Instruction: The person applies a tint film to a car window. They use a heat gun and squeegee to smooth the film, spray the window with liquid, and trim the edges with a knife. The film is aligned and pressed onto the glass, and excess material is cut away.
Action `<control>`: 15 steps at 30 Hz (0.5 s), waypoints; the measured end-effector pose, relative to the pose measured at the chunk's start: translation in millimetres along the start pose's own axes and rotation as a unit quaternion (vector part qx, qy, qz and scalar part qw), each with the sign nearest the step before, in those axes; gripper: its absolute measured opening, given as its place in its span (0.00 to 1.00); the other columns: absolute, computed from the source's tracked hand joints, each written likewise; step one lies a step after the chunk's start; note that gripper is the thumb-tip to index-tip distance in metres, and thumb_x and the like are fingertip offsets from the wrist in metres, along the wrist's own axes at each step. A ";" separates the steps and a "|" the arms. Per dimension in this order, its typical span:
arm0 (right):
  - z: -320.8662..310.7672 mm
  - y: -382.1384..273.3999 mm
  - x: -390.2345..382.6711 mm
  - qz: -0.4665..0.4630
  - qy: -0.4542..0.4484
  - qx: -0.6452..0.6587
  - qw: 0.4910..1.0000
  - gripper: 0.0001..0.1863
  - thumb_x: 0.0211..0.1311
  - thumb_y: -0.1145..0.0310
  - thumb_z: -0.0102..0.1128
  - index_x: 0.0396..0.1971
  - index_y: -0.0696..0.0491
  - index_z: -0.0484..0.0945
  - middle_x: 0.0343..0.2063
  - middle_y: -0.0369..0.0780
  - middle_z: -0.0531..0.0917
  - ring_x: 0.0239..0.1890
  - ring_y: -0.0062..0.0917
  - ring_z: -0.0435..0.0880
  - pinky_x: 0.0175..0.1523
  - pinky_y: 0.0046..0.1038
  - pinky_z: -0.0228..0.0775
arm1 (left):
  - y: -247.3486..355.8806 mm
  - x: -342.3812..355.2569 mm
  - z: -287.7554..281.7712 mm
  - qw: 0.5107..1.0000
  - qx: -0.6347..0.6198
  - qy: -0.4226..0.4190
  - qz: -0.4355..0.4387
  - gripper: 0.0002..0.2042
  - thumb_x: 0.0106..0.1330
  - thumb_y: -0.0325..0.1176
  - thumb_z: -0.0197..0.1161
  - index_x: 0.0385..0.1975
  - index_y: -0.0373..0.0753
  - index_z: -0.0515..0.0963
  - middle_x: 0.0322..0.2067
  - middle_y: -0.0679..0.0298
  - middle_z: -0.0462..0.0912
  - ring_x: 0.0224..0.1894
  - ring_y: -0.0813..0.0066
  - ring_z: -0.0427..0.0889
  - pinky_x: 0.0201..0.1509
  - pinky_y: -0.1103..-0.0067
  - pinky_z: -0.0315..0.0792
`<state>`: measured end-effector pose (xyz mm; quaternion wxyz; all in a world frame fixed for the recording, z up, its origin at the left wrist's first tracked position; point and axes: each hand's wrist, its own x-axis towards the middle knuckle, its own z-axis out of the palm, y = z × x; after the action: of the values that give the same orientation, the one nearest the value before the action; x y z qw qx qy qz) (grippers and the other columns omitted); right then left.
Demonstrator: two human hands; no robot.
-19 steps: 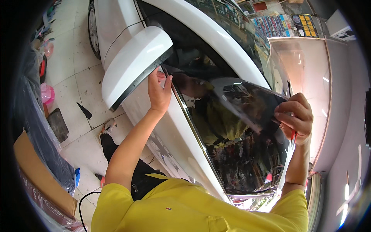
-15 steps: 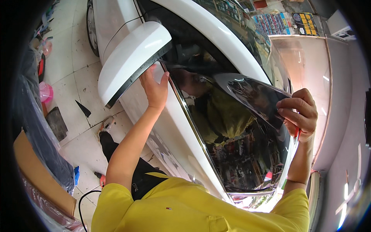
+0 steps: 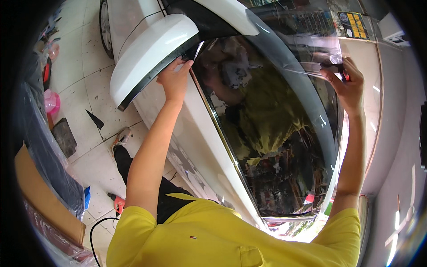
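1. Film (image 3: 307,40): sheer sheet beyond the window (image 3: 262,124), long axis unclear, extending up-left from our nearer right hand (image 3: 349,86).
2. Right hand: we pinch the film's edge.
3. Left hand (image 3: 173,82): beside the mirror (image 3: 153,55); we cannot tell its grip.

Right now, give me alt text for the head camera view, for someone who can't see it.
A person's right hand grips the edge of a see-through film at the dark side window of a white car. The left hand is by the white side mirror, partly hidden.
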<state>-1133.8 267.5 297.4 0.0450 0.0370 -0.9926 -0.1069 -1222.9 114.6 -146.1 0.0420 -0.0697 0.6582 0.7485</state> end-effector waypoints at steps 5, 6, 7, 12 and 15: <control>16.1 35.7 2.6 0.195 0.016 0.135 0.971 0.14 0.62 0.62 0.81 0.39 0.57 0.90 0.27 0.28 0.85 0.29 0.11 0.74 0.36 0.20 0.67 | 10.1 4.3 13.6 0.992 0.123 0.033 0.021 0.12 0.64 0.48 0.75 0.36 0.48 0.90 0.41 0.69 0.92 0.56 0.59 0.79 0.68 0.52 0.53; 16.1 38.2 1.9 0.188 0.017 0.128 0.974 0.14 0.62 0.63 0.81 0.39 0.57 0.90 0.27 0.28 0.85 0.29 0.11 0.75 0.36 0.20 0.67 | 9.2 4.9 14.7 0.990 0.139 0.032 0.020 0.11 0.65 0.48 0.75 0.36 0.48 0.90 0.40 0.69 0.92 0.55 0.59 0.79 0.67 0.52 0.53; 15.8 39.0 1.2 0.192 0.017 0.123 0.973 0.13 0.62 0.63 0.81 0.40 0.57 0.91 0.27 0.28 0.85 0.29 0.11 0.75 0.36 0.19 0.67 | 7.0 5.2 15.2 0.988 0.146 0.033 0.030 0.11 0.65 0.48 0.75 0.35 0.48 0.90 0.38 0.68 0.92 0.54 0.59 0.79 0.67 0.52 0.53; 11.4 26.5 -3.3 0.091 0.042 0.106 0.989 0.10 0.62 0.69 0.79 0.38 0.58 0.90 0.29 0.30 0.86 0.30 0.13 0.78 0.38 0.20 0.69 | -5.7 10.1 17.7 0.983 0.170 0.034 0.069 0.10 0.63 0.45 0.76 0.29 0.48 0.88 0.31 0.66 0.89 0.52 0.54 0.79 0.63 0.45 0.54; 12.2 20.3 -2.4 0.054 0.047 0.097 0.993 0.08 0.63 0.72 0.78 0.38 0.59 0.89 0.31 0.34 0.86 0.32 0.17 0.80 0.40 0.21 0.70 | -8.7 11.2 21.8 0.980 0.170 0.058 0.087 0.10 0.64 0.46 0.75 0.29 0.48 0.88 0.30 0.67 0.88 0.52 0.56 0.79 0.63 0.48 0.53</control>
<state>-1133.9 290.0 289.7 0.0935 -0.0076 -0.9956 -0.0052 -1233.6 136.9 -153.7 -0.0507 -0.0472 0.7804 0.6214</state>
